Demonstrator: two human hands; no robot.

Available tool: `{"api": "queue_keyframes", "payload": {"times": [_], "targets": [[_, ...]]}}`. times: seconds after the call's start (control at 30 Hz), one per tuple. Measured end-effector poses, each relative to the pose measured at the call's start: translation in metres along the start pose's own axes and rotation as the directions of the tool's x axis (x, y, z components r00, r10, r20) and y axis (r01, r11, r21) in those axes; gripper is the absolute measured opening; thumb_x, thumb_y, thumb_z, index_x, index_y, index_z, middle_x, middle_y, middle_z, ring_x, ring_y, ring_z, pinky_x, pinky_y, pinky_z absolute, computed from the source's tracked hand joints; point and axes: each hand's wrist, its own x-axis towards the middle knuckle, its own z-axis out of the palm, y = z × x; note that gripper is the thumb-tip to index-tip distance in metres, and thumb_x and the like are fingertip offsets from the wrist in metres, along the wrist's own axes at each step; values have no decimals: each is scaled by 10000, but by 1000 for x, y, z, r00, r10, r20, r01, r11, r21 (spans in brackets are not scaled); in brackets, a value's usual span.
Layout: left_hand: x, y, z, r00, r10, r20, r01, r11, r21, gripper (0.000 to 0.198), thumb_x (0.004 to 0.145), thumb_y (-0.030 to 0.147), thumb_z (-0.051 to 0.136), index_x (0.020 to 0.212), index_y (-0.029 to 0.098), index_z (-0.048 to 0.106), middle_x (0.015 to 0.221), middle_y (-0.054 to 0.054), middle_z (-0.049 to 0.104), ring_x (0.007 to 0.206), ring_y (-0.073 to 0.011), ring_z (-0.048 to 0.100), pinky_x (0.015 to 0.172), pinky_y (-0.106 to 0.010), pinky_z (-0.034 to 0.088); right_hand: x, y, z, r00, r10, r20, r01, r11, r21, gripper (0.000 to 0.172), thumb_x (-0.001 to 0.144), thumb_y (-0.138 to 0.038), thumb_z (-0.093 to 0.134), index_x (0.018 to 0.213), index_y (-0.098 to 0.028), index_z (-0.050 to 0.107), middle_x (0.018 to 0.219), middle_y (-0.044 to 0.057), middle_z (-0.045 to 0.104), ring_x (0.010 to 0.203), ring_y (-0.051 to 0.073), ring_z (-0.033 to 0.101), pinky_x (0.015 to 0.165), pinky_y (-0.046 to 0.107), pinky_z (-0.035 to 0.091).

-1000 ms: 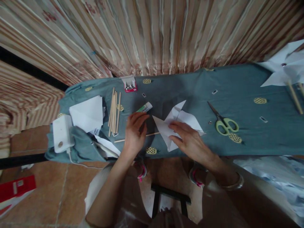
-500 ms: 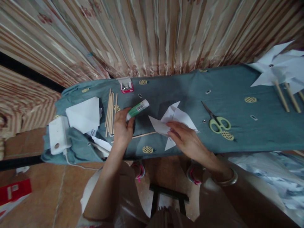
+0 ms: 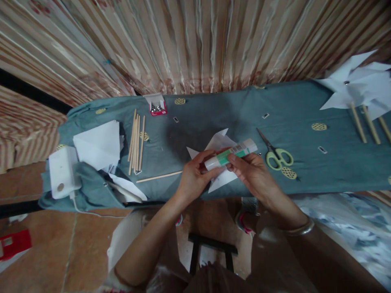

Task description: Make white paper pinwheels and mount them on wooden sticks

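Note:
A green and white glue stick is held between both hands over the table. My left hand is closed around its left end. The fingers of my right hand grip it nearer the right end. Under the hands lies a white paper pinwheel shape, partly covered by them. One thin wooden stick lies left of the paper, its right end hidden by my left hand. To the right rest scissors with light green handles, blades pointing away.
Wooden sticks and a paper stack lie at left, beside a white box with a cord. A small red box of metal pins stands behind. Finished paper pinwheels lie at far right. A striped curtain hangs behind the table.
My left hand has brought the glue stick rightward over the paper. My right hand has let go of the paper's flap and taken hold of the glue stick.

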Motion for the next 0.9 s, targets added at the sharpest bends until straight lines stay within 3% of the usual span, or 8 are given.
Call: {"api": "queue_keyframes", "payload": {"times": [0.13, 0.3, 0.4, 0.5, 0.63, 0.73, 0.9], "targets": [[2, -6, -1, 997, -71, 7, 71, 997, 4, 342, 732, 337, 767, 1005, 144, 696, 978, -70, 740, 869, -186, 681, 805, -296, 535, 0, -2, 0, 998, 48, -41, -46, 998, 40, 330, 572, -423, 891, 715, -182, 715, 633, -31, 638, 541, 67, 534, 532, 199, 463], [-6, -13, -6, 999, -7, -35, 14, 980, 196, 305, 803, 321, 714, 1039, 135, 666, 927, -62, 726, 816, -178, 673, 746, -285, 534, 5, 0, -6, 990, -26, -141, 23, 999, -23, 358, 616, -493, 851, 660, -193, 660, 556, -44, 587, 507, 75, 514, 493, 207, 434], [-14, -14, -11, 990, 130, 50, -138, 880, 455, 281, 868, 298, 656, 1096, 135, 644, 985, -82, 720, 823, -183, 671, 750, -303, 541, 10, 2, -14, 973, -128, -193, 100, 984, -150, 373, 672, -542, 798, 668, -208, 633, 554, -37, 595, 486, 88, 512, 471, 225, 420], [-19, -14, -14, 934, 299, 197, -355, 695, 625, 278, 929, 312, 579, 1146, 142, 614, 1084, -117, 697, 970, -221, 654, 856, -363, 541, 11, 3, -18, 957, -222, -185, 148, 928, -342, 356, 716, -563, 754, 719, -227, 635, 575, -20, 629, 499, 122, 556, 507, 270, 464], [-19, -13, -13, 874, 362, 325, -479, 526, 703, 296, 957, 321, 525, 1182, 138, 577, 1129, -143, 682, 1080, -265, 601, 930, -441, 518, 8, 2, -14, 929, -342, -140, 201, 786, -584, 306, 767, -534, 715, 817, -239, 649, 644, 10, 683, 575, 179, 635, 580, 329, 512], [-19, -13, -12, 873, 326, 362, -482, 468, 741, 303, 959, 319, 515, 1182, 122, 571, 1147, -153, 683, 1094, -286, 583, 925, -470, 507, 6, 1, -12, 918, -390, -75, 209, 634, -744, 302, 817, -508, 674, 916, -223, 659, 717, 40, 716, 634, 203, 667, 607, 342, 511], [-22, -12, -11, 884, 269, 383, -467, 446, 764, 296, 948, 302, 540, 1177, 117, 573, 1169, -150, 678, 1129, -283, 566, 933, -456, 492, 2, 4, -8, 902, -429, 44, 189, 301, -935, 386, 846, -539, 626, 915, -163, 675, 749, 99, 737, 649, 239, 685, 623, 355, 503]]}}
